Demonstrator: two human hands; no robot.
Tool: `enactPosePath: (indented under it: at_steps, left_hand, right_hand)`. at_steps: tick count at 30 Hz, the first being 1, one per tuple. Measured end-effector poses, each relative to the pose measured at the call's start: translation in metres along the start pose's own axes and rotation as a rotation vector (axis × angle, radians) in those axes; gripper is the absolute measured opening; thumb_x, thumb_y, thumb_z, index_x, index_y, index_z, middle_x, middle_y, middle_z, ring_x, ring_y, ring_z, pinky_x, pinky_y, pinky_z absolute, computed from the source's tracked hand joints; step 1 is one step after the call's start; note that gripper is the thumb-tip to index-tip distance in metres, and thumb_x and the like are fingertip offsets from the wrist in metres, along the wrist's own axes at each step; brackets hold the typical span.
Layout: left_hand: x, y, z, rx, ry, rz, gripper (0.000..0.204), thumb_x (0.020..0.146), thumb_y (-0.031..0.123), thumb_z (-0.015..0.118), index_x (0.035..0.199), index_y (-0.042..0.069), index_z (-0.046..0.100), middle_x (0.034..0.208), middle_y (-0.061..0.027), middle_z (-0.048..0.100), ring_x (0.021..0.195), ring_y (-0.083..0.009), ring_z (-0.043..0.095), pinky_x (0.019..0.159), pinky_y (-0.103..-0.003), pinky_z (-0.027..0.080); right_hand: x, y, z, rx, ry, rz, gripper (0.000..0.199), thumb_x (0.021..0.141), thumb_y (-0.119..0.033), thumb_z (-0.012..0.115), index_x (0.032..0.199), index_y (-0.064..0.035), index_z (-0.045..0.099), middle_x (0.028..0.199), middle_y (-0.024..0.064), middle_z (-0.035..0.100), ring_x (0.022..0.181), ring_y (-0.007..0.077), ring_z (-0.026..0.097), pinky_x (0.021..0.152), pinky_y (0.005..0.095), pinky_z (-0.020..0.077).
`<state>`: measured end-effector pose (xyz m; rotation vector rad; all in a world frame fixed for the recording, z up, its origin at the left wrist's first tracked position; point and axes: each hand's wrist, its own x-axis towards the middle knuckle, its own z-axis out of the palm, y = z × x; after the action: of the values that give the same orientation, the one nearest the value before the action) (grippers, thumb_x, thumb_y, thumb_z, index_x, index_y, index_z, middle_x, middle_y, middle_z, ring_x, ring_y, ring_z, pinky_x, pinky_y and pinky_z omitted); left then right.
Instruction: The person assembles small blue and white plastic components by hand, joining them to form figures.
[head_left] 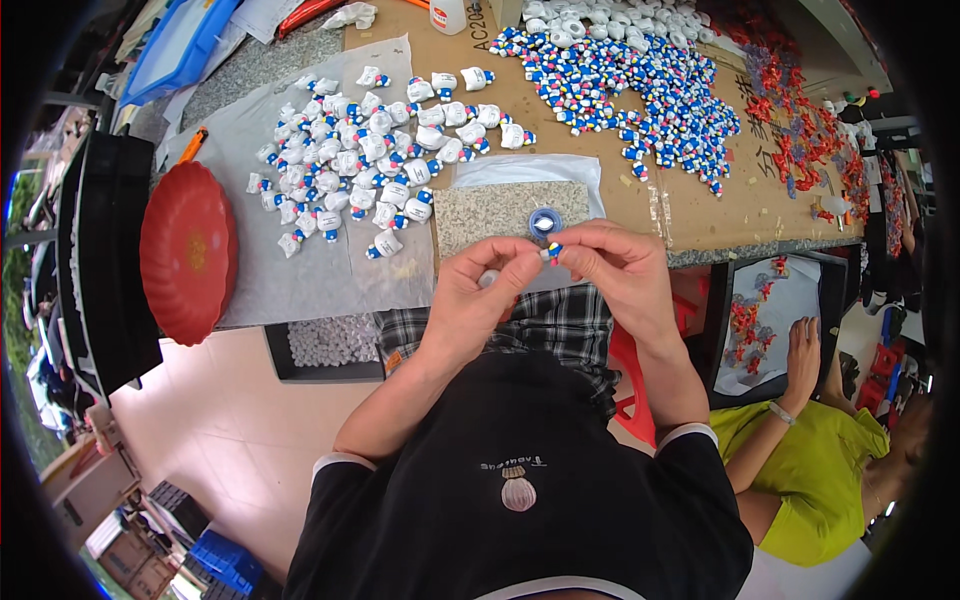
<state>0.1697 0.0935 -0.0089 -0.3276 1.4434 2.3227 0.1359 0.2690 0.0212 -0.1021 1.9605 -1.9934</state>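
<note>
Fingers of right hand point(615, 265) pinching small blue-and-white figure point(551, 251) at its right end, long axis lying left-right, left hand point(478, 300) closing fingertips on something pale just left, both hovering near blue dish point(545, 222) on speckled slab point(500, 212).

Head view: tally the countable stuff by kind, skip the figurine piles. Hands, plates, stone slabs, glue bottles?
Hands, worker's own: 2 (left, right)
Co-worker's hand: 1
Red plate: 1
Stone slab: 1
Glue bottle: 1
Total: 6
</note>
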Motion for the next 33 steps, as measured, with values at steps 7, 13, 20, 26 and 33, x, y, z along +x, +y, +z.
enactPosePath:
  at_steps: [7,13,20,26,33]
  left_hand:
    - [-0.017,0.015,-0.014,-0.277,-0.02,0.041,0.028,0.088,0.004,0.055,0.115,0.001,0.052,0.101,-0.0056,0.057,0.075,-0.0136,0.055,0.07,-0.026,0.044]
    - [-0.018,0.008,-0.025,-0.179,0.006,0.078,0.037,0.082,0.003,0.063,0.117,0.0,0.052,0.104,-0.0085,0.059,0.092,-0.0184,0.061,0.077,-0.028,0.049]
    - [-0.012,0.001,-0.021,-0.16,0.033,0.175,0.036,0.077,-0.003,0.066,0.111,0.0,0.057,0.106,-0.0091,0.059,0.093,-0.0165,0.059,0.08,-0.028,0.049]
    - [-0.007,-0.003,-0.011,-0.123,0.025,0.185,0.036,0.075,-0.006,0.067,0.109,-0.001,0.057,0.102,-0.0092,0.06,0.092,-0.0132,0.058,0.077,-0.025,0.049]
    - [-0.004,-0.006,-0.003,-0.153,0.006,0.274,0.026,0.076,-0.008,0.066,0.101,-0.002,0.061,0.092,-0.0088,0.063,0.078,-0.0113,0.06,0.064,-0.021,0.049]
  right_hand:
    - [0.019,0.004,-0.002,-0.618,0.109,-0.345,0.013,0.076,-0.001,0.064,0.09,0.0002,0.066,0.082,0.0096,0.063,0.075,0.0217,0.059,0.066,0.0311,0.047]
    - [0.022,0.008,0.006,-0.914,0.073,-0.516,0.011,0.074,-0.001,0.063,0.085,0.0007,0.063,0.078,0.0105,0.057,0.075,0.0302,0.055,0.068,0.0354,0.0459]
    - [0.015,0.009,0.004,-0.238,0.062,-0.092,0.013,0.081,-0.002,0.062,0.093,0.0013,0.066,0.086,0.0081,0.061,0.076,0.0141,0.06,0.068,0.0254,0.0457]
    - [0.004,0.006,0.009,0.064,-0.001,-0.053,0.013,0.084,-0.003,0.06,0.094,0.003,0.066,0.087,0.0066,0.061,0.078,0.0111,0.058,0.069,0.023,0.0452]
    - [-0.002,0.012,0.021,0.041,0.004,-0.075,0.013,0.081,-0.001,0.063,0.093,0.0028,0.066,0.087,0.007,0.062,0.08,0.0106,0.056,0.07,0.0225,0.0443]
